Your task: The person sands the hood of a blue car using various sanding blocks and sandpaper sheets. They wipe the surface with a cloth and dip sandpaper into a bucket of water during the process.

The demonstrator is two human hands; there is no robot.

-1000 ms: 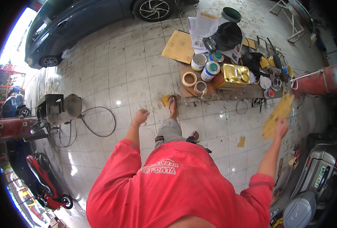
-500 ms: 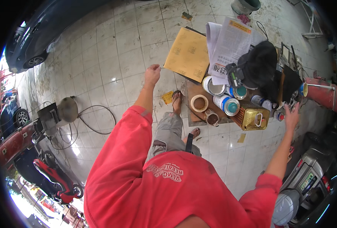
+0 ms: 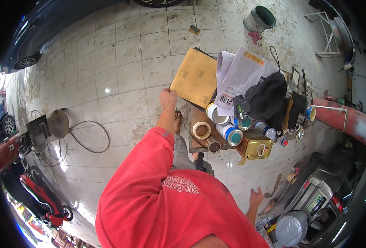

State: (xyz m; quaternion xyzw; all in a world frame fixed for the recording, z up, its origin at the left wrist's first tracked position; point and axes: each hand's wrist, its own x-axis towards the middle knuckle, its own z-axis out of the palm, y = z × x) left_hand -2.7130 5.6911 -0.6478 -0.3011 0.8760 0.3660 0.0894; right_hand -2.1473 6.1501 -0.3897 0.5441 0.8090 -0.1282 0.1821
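Observation:
My left hand (image 3: 167,100) is closed at the lower left corner of a tan sheet of sandpaper (image 3: 194,76), its fingertips seeming to pinch that corner. Beneath the sheet, dark edges show on a low table (image 3: 196,118). My right hand (image 3: 256,198) hangs low beside my body, fingers apart and nothing in it. On the tabletop stand a roll of masking tape (image 3: 201,130), a brownish jar (image 3: 213,145), several paint cans (image 3: 235,137) and a gold rectangular tin (image 3: 259,149). Newspaper (image 3: 243,76) lies right of the sandpaper, partly under a black cap (image 3: 267,94).
A bucket (image 3: 260,19) and a pink rag (image 3: 255,37) are on the tiled floor beyond the table. At left is a round-plated stand (image 3: 59,123) with a looping cable (image 3: 104,151). A red cylindrical post (image 3: 338,115) lies right; a grey vehicle (image 3: 321,198) stands lower right.
My left hand has come to the sandpaper's corner. My right hand has dropped from beside the table's right end to low at my side. The whole view has shifted.

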